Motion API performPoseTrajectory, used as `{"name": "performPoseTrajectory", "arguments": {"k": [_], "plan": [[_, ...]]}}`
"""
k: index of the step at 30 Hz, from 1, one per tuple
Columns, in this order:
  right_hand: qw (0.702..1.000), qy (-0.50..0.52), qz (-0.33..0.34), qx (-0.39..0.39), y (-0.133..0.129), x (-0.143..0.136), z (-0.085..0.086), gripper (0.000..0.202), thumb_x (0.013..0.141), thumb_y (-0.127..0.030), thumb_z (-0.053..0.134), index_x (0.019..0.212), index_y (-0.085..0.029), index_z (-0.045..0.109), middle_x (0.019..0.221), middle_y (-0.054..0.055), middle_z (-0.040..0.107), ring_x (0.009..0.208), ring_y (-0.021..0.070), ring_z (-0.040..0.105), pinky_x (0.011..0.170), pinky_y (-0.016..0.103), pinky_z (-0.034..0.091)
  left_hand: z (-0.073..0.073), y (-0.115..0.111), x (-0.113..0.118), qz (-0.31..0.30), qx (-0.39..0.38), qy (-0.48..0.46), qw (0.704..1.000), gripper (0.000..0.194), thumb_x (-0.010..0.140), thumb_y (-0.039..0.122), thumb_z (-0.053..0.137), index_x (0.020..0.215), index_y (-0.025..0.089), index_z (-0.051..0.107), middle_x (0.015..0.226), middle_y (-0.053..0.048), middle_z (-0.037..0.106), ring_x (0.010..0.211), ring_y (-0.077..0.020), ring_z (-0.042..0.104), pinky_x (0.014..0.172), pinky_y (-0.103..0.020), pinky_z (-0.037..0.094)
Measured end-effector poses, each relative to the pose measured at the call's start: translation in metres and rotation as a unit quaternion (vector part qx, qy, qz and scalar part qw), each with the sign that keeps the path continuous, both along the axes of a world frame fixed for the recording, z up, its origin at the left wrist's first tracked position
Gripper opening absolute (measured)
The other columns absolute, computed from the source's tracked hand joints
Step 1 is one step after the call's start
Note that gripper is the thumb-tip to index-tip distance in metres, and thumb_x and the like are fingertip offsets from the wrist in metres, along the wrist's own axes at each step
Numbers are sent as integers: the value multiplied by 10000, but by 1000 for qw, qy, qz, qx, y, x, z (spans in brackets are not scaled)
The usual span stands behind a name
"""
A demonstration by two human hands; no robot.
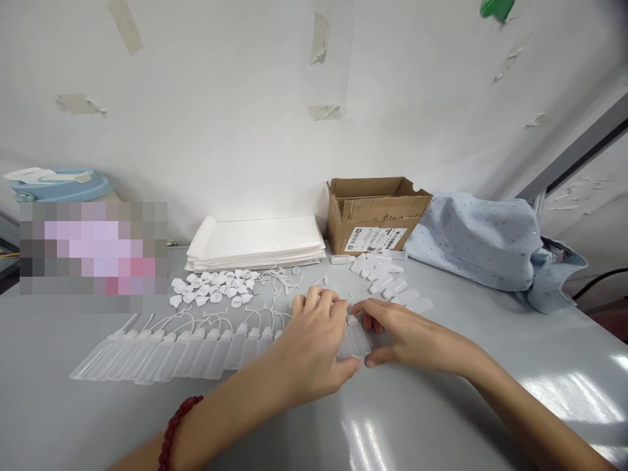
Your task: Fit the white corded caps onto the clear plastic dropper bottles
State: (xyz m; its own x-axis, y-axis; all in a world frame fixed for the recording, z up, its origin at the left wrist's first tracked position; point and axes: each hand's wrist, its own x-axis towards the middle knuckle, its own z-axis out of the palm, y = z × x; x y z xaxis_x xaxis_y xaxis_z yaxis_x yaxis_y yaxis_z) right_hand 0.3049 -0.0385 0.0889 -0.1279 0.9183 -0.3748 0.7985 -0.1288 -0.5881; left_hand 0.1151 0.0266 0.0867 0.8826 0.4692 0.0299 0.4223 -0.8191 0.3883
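A row of clear, flat plastic bottles (179, 356) lies side by side on the grey table, with thin white loop straps at the necks of many. My left hand (316, 350) arches over the right part of this row, fingers at the necks and thumb at the bases, closed on bottles beneath it. At the row's right end, my right hand (415, 337) spans a clear bottle (357, 337) between fingers and thumb. The palms hide some bottles. Behind the row lie many small white caps (216, 288) and a few loose white straps (282, 280).
More clear bottles (387, 281) lie scattered behind my right hand. Against the wall stand a stack of white sheets (260, 242) and an open cardboard box (373, 226). Light blue cloth (475, 235) rests to their right. A blue-lidded container (63, 186) is at far left, beside a blurred patch.
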Motion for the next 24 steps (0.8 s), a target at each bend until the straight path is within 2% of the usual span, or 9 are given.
{"name": "performPoseTrajectory", "arguments": {"k": [6,24], "plan": [[1000,10,6,1,1,2,-3,615,655,-266,727,1223,-256,492,955,11,544,920,212,516,793,330,415,-8,-3,4,-9,10,10,1000,509,754,385,651,1155,123,480,1136,-122,497,1063,-307,388,854,-466,383],[1000,12,9,0,1,1,-1,573,660,-273,716,1195,-236,515,970,19,556,922,212,520,789,324,418,-6,-7,4,-13,-2,37,999,405,806,305,549,1166,134,478,1068,-113,511,1035,-297,397,854,-461,382]]}}
